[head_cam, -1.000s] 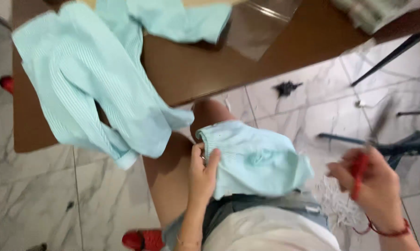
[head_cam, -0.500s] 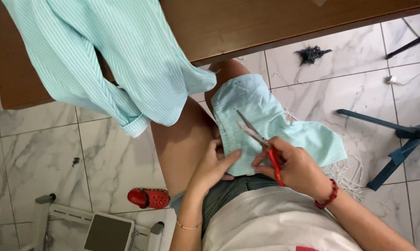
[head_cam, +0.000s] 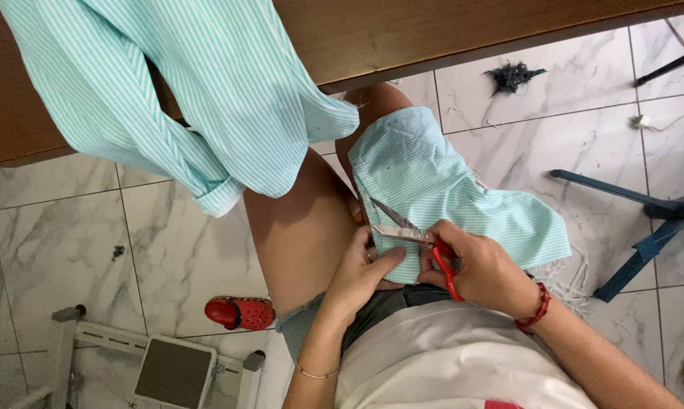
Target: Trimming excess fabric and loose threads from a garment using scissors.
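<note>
A piece of teal-and-white striped fabric (head_cam: 440,189) lies over my right thigh. My right hand (head_cam: 482,269) grips red-handled scissors (head_cam: 414,235), whose blades are apart at the fabric's near left edge. My left hand (head_cam: 361,276) pinches that same edge just below the blades, with fingers touching the cloth. A larger striped garment (head_cam: 183,91) hangs off the brown wooden table (head_cam: 433,30) above my left thigh.
Marble floor tiles surround me. A red clog (head_cam: 239,312) lies by my left leg, a white step stool (head_cam: 160,363) sits at the lower left. Blue chair legs (head_cam: 645,220) stand at the right. Dark thread scraps (head_cam: 512,76) lie near the table.
The right hand brought the scissors from my right side to the fabric edge on my thigh. The view shifted down from the tabletop to my lap.
</note>
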